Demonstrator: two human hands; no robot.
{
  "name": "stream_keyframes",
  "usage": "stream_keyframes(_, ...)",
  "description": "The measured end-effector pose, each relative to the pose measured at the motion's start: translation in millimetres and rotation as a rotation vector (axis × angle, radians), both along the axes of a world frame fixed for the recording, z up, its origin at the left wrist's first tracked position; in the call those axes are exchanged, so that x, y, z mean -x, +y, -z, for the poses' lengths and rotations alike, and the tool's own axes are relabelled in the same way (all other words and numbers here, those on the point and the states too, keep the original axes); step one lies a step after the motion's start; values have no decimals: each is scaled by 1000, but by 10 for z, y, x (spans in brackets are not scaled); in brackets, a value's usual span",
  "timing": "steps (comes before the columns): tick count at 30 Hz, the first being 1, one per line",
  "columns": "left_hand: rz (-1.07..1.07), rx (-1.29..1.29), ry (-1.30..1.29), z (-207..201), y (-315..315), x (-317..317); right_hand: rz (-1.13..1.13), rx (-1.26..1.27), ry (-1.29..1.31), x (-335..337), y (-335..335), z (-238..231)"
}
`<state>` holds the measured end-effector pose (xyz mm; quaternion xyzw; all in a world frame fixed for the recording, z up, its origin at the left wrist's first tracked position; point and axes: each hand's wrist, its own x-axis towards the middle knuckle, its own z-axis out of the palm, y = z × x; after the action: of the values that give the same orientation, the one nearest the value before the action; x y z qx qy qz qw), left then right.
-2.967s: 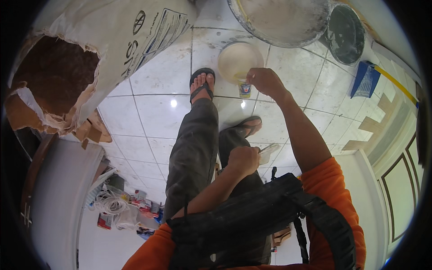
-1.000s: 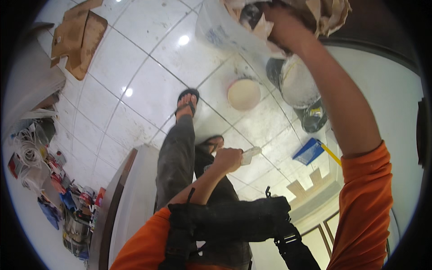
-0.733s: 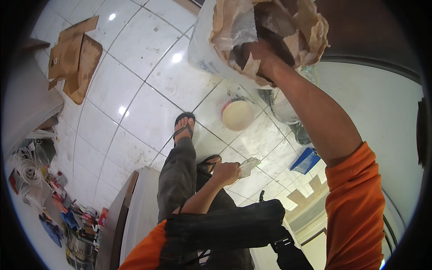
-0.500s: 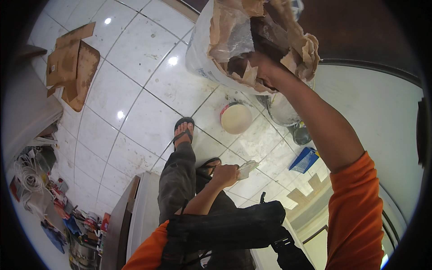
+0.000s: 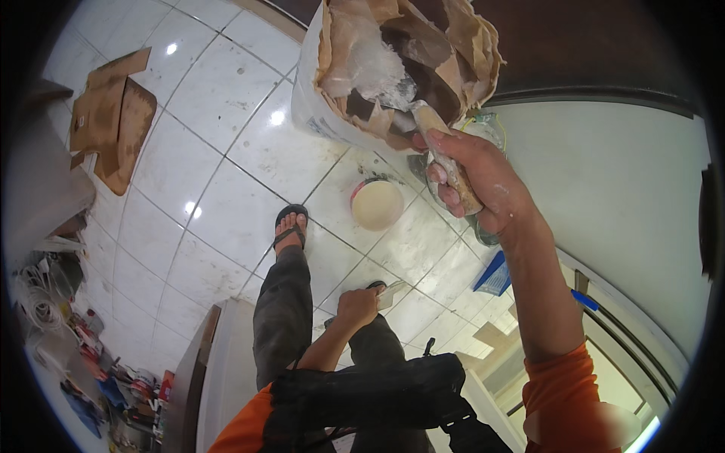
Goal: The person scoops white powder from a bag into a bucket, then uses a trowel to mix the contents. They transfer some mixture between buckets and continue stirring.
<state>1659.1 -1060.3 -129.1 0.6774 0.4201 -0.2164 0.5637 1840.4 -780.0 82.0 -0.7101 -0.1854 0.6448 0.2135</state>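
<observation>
My right hand is closed round the pale, powder-dusted handle of a trowel. The trowel's blade reaches into the mouth of a large white sack with torn brown paper edges, and white powder shows around the blade. Lower down, in front of my legs, my left hand grips a pale, flat-bladed piece whose exact kind I cannot make out. A round tub with a cream-coloured inside or contents stands on the floor below the sack.
Flattened brown cardboard lies on the tiled floor at the left. A blue dustpan-like object sits at the right. Coiled cable and mixed clutter fill the lower left. A transparent container stands partly hidden behind my right hand.
My right hand has come up out of the sack toward me, bringing the trowel into sight. My left hand keeps its hold, a little lower. The whole view has shifted slightly.
</observation>
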Motion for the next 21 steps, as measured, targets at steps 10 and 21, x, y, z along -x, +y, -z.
stream_keyframes(10, -332, -17, 20, -123, -1011, -125, -8, -137, 39, -273, -723, 98)
stream_keyframes(21, -354, 106, 52, 155, -1201, -25, 24, -238, 46, -134, -631, -17)
